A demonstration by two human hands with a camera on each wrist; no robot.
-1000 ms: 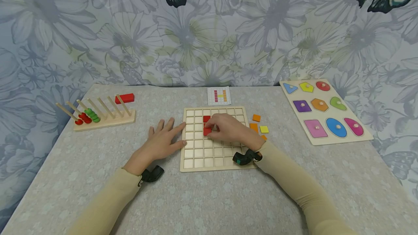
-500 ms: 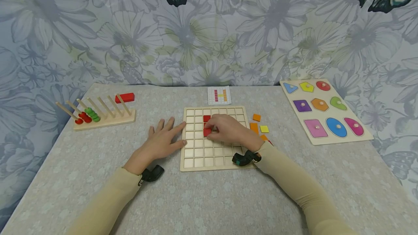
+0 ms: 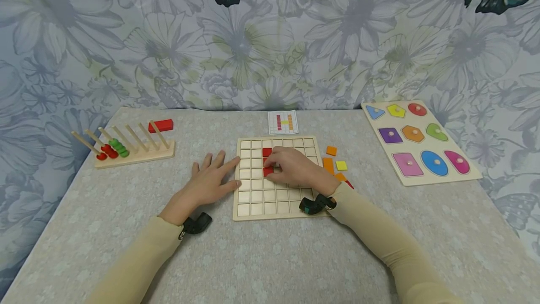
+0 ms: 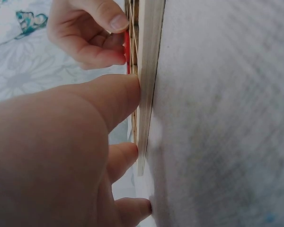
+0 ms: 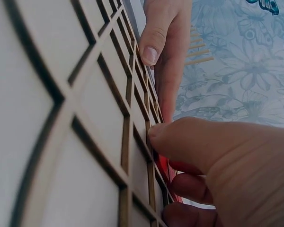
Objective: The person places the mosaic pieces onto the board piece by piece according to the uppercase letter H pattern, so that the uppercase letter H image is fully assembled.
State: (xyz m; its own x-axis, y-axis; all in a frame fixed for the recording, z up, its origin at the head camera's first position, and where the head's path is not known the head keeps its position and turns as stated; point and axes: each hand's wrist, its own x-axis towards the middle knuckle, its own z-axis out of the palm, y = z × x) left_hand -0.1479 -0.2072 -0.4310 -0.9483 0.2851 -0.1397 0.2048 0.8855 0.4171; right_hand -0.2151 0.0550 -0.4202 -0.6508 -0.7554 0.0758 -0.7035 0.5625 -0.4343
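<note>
The left hand [image 3: 206,182] lies on the tabletop [image 3: 236,262] with its fingers spread, thumb and forefinger touching the left edge of the board [image 3: 257,209]; in the left wrist view, a further fingertip meets the tabletop just past the board. The right hand [image 3: 291,165] reaches over the board from its right edge, fingers bent, pinching the lower red tile [image 3: 268,171] between thumb and finger.

That tile sits in the third column from the board's left edge, in the fourth row from its back edge. The upper red tile [image 3: 267,152] sits in the second row of the same column. Between them shows more red, partly covered by the fingers.

Just beside the board's right edge are orange tiles [image 3: 328,165] and a yellow tile [image 3: 341,165]; something red shows beside the sleeve, mostly hidden. A card [image 3: 274,129] printed with a coloured grid lies near the middle of the tabletop's back edge.

Toward the back left corner stands a peg rack [image 3: 139,155] with red and green beads on its leftmost pegs, and a red block [image 3: 161,126] just behind it. The shape board [image 3: 398,148] lies along the right edge, near the back right corner.
</note>
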